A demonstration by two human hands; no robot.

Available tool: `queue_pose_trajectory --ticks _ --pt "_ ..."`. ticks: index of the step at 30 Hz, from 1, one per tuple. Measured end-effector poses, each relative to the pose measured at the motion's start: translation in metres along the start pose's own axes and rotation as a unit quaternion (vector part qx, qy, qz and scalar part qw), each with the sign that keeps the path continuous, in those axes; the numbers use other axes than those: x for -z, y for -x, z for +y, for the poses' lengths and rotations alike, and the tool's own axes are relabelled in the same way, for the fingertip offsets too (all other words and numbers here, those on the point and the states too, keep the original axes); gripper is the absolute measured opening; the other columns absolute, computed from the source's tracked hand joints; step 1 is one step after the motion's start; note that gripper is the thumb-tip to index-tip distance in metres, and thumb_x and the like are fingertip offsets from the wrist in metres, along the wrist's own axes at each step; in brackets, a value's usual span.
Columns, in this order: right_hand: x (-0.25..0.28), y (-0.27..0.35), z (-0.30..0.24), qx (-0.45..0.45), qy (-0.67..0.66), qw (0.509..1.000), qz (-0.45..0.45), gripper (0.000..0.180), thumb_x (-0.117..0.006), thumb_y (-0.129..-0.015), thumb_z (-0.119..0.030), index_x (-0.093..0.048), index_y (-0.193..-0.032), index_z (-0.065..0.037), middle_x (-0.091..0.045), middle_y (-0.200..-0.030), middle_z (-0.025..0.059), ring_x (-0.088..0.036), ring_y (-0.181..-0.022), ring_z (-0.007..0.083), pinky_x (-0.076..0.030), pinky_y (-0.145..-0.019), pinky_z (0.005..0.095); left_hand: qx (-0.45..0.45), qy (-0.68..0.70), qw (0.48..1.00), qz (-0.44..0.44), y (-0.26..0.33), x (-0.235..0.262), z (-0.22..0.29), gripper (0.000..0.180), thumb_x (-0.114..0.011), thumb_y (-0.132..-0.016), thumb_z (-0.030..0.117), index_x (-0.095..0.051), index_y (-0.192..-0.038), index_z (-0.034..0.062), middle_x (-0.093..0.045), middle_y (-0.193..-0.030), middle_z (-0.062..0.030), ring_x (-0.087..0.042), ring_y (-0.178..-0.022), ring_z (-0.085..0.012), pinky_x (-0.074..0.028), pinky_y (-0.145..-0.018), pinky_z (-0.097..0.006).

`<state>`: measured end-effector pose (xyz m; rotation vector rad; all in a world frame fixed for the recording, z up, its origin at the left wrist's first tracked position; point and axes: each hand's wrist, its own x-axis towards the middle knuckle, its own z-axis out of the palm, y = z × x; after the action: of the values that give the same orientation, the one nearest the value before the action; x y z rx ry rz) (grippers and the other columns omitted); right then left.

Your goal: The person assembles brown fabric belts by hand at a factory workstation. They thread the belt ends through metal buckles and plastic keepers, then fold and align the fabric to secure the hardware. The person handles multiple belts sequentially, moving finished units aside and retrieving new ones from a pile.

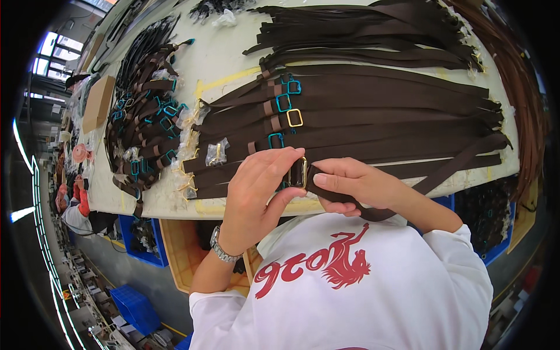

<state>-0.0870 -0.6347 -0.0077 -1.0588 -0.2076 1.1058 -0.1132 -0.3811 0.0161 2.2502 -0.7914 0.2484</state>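
A gold rectangular buckle [304,173] is pinched between the fingers and thumb of my left hand [252,189], close to the table's near edge. My right hand [363,184] grips a dark brown webbing strap [374,213] just right of the buckle. The strap's held end meets the buckle; whether it passes through the frame is hard to make out. Its tail runs under my right forearm and out over the table to the right. Beyond my hands lie several dark brown straps [373,111] side by side, some with blue-wrapped buckles [283,103] and one with a bare gold buckle [294,118].
A tangled pile of straps with blue-wrapped buckles [157,122] covers the table's left. More straps [361,32] lie at the back. A small plastic bag [217,153] sits left of centre. Blue crates [135,308] and a yellow crate [178,251] stand below. Another person [80,204] is far left.
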Motion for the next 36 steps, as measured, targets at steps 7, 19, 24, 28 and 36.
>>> queue_pose_trajectory --ticks 7,19,24,28,36 --pt "-0.011 -0.002 0.014 0.019 -0.021 0.999 0.039 0.036 -0.054 -0.117 -0.032 -0.073 -0.108 -0.004 -0.057 -0.071 -0.0035 -0.044 -0.053 0.0022 -0.035 -0.047 0.0215 0.044 0.030 0.998 -0.035 0.006 0.004 0.001 0.056 -0.087 -0.081 0.009 -0.072 -0.135 0.0015 -0.077 -0.130 -0.0149 -0.073 -0.117 -0.0361 -0.057 -0.102 -0.043" --pt "-0.022 0.001 0.026 0.015 -0.075 0.994 0.078 0.035 -0.056 -0.116 -0.032 -0.073 -0.103 -0.004 -0.055 -0.066 -0.0043 -0.038 -0.051 0.0017 -0.029 -0.047 0.0219 0.098 0.105 0.988 -0.060 0.017 0.000 0.004 0.055 -0.087 -0.083 0.009 -0.072 -0.136 0.0037 -0.078 -0.128 -0.0129 -0.074 -0.115 -0.0343 -0.059 -0.098 -0.041" --pt "-0.020 0.006 0.024 -0.061 0.001 0.996 0.064 0.036 -0.056 -0.116 -0.029 -0.072 -0.097 -0.003 -0.049 -0.063 -0.0052 -0.035 -0.053 0.0025 -0.028 -0.049 0.0238 0.105 0.138 0.981 -0.089 0.030 -0.006 0.003 0.056 -0.089 -0.081 0.014 -0.074 -0.134 0.0021 -0.079 -0.129 -0.0125 -0.076 -0.115 -0.0337 -0.058 -0.098 -0.041" --pt "-0.027 0.015 0.027 -0.042 0.067 0.996 0.040 0.036 -0.057 -0.115 -0.025 -0.069 -0.092 0.000 -0.045 -0.063 -0.0058 -0.035 -0.058 0.0042 -0.028 -0.052 0.0276 0.091 0.161 0.977 -0.108 0.039 -0.011 0.007 0.060 -0.090 -0.078 0.016 -0.073 -0.134 0.0010 -0.079 -0.127 -0.0136 -0.076 -0.110 -0.0352 -0.059 -0.097 -0.041" --pt "-0.015 0.002 0.033 -0.103 -0.025 0.994 -0.039 0.029 -0.061 -0.113 -0.026 -0.075 -0.106 -0.002 -0.061 -0.073 -0.0051 -0.042 -0.056 -0.0002 -0.030 -0.048 0.0202 0.181 0.168 0.966 -0.072 0.052 -0.007 0.017 0.053 -0.091 -0.076 0.012 -0.077 -0.126 -0.0003 -0.080 -0.121 -0.0155 -0.077 -0.109 -0.0334 -0.058 -0.099 -0.040"
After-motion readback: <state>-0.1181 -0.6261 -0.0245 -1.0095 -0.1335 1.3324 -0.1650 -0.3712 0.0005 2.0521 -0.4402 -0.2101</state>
